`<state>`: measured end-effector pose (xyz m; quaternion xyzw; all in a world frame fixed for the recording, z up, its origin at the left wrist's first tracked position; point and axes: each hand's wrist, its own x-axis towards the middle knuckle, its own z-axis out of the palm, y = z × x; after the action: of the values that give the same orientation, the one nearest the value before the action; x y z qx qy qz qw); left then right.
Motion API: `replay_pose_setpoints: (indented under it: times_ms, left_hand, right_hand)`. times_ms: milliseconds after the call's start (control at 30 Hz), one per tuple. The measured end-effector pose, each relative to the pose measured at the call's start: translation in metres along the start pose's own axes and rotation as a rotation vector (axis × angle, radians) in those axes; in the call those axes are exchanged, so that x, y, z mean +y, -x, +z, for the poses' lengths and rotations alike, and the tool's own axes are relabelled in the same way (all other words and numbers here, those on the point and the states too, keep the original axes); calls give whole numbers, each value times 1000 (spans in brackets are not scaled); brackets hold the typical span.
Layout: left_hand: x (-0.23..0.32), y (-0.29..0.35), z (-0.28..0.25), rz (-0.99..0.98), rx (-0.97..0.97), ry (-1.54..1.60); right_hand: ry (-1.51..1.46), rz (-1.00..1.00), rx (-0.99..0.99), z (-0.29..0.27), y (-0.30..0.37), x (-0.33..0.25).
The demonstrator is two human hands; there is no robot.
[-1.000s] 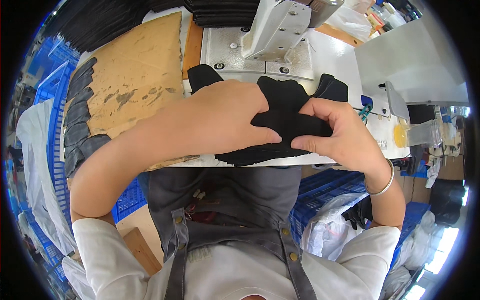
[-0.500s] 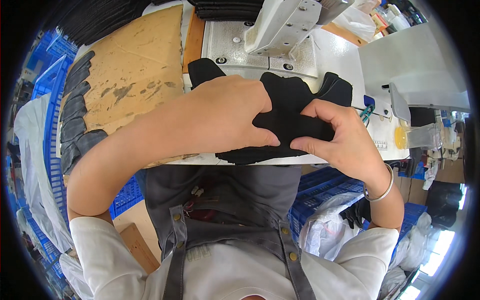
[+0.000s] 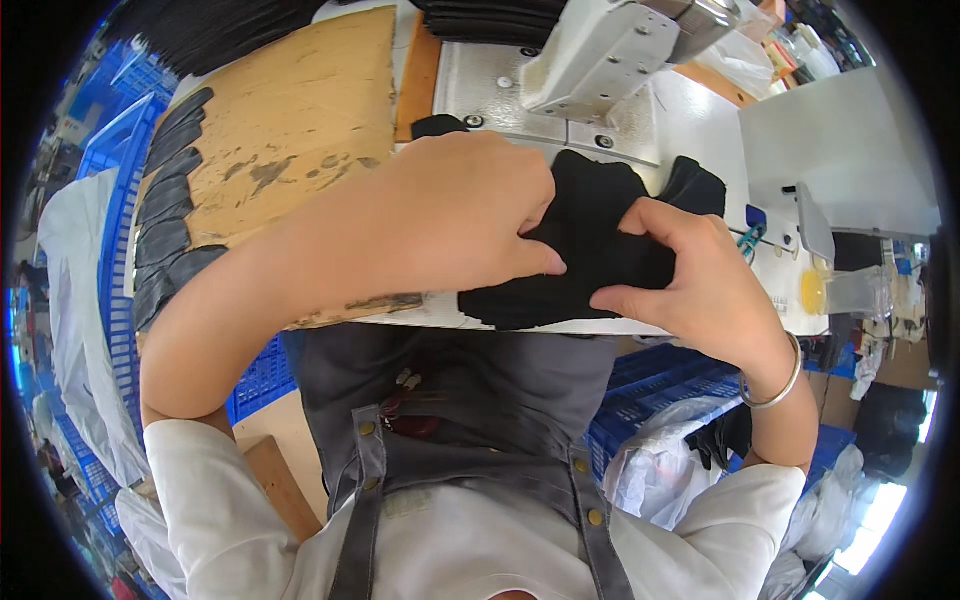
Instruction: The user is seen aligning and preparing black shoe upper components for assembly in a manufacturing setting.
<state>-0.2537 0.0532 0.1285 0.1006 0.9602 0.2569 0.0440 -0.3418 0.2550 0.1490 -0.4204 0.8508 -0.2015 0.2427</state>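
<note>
A loose stack of black cloth pieces [image 3: 600, 240] lies at the near edge of the white table, its layered edges uneven. My left hand [image 3: 480, 210] presses over its left part, fingers curled down into the cloth and the thumb pointing right; most of those fingertips are hidden. From the right, my right hand [image 3: 690, 270] grips the stack, index finger bent on top and thumb along the near side. One black flap shows beyond my left hand, another beyond my right.
A white sewing machine [image 3: 600, 70] stands behind the cloth. To the left lies a worn cardboard sheet [image 3: 290, 120] with dark grey pieces [image 3: 170, 215] along its edge. Teal-handled snips [image 3: 750, 240] and a clear jar [image 3: 850, 292] sit at right. Blue crates [image 3: 640, 390] flank my lap.
The fold in the cloth between my hands has flattened. My thumbs have moved slightly further apart, and the whole view has shifted a little.
</note>
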Motion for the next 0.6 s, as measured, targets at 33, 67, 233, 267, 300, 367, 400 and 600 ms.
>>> replay_pose_setpoints:
  times_ms: [33, 67, 233, 267, 300, 367, 400, 600]
  left_hand:
    - [-1, 0, -4, -14, 2, -8]
    - [-3, 1, -7, -36, -58, 54]
    - [-6, 5, -5, -68, -63, 135]
    - [-6, 6, -5, -46, -54, 141]
    - [-7, 7, -4, -23, -45, 148]
    - [-10, 10, 0, -5, -20, 162]
    - [-11, 11, 1, 14, 3, 175]
    - [14, 22, 4, 43, 284, -179]
  right_hand:
    - [27, -35, 26, 1, 1, 2]
    - [54, -70, 53, 2, 0, 2]
    - [50, -5, 32, 1, 0, 2]
    - [49, -12, 27, 2, -1, 2]
    - [55, -42, 47, 4, -1, 3]
    - [62, -67, 69, 4, -1, 3]
    - [65, -58, 54, 4, -2, 2]
    - [63, -116, 102, 6, 1, 10]
